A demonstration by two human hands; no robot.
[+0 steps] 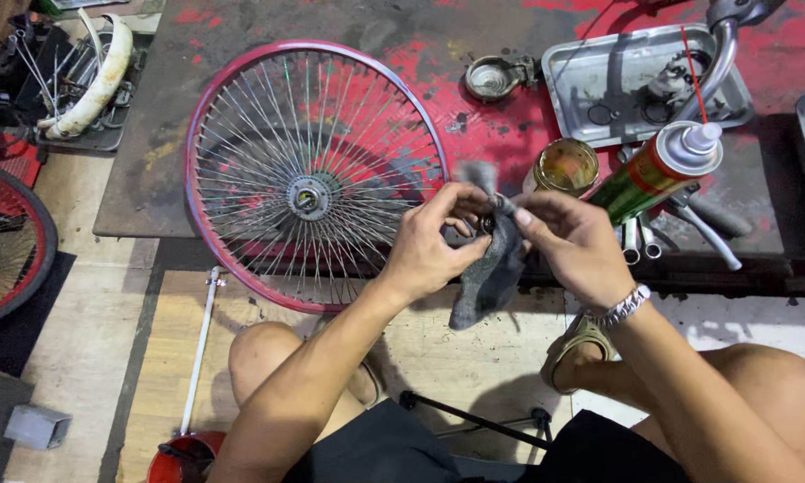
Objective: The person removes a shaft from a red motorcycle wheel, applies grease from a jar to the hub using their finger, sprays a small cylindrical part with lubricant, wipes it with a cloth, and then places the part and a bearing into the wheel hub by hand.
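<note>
The left hand (434,240) and the right hand (570,237) are pinching a grey rag (492,273) between them, fingers pressed around a small dark part (486,224) in its folds; just beyond the right hand a green and orange spray can (657,170) is lying tilted beside a round amber jar (564,166); a red-rimmed spoked wheel (308,174) is lying beyond the left hand.

Below you lies a worn wooden floor (80,358) of pale planks, and ahead a dark metal floor plate (197,54) smeared with red paint; a black mat (18,331) sits left.
</note>
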